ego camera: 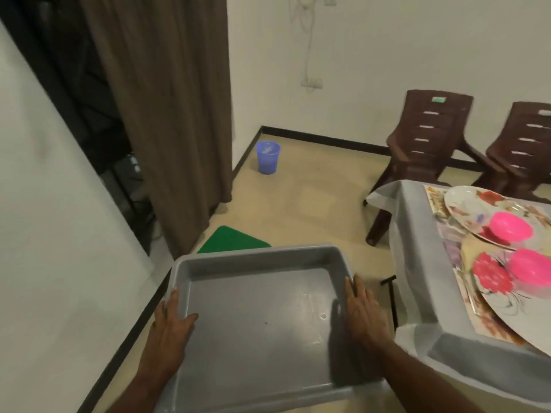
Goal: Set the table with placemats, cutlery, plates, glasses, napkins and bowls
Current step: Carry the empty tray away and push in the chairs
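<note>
I carry an empty grey plastic tray above the floor, left of the table. My left hand grips its left wall, thumb inside. My right hand grips its right wall, fingers outside along the rim. On the table, covered with a pale cloth, lie floral placemats with floral plates. Two pink bowls sit on the plates.
Two brown plastic chairs stand behind the table. A blue bucket sits in the floor corner by a brown curtain. A green mat lies on the floor beyond the tray. A white wall runs along my left.
</note>
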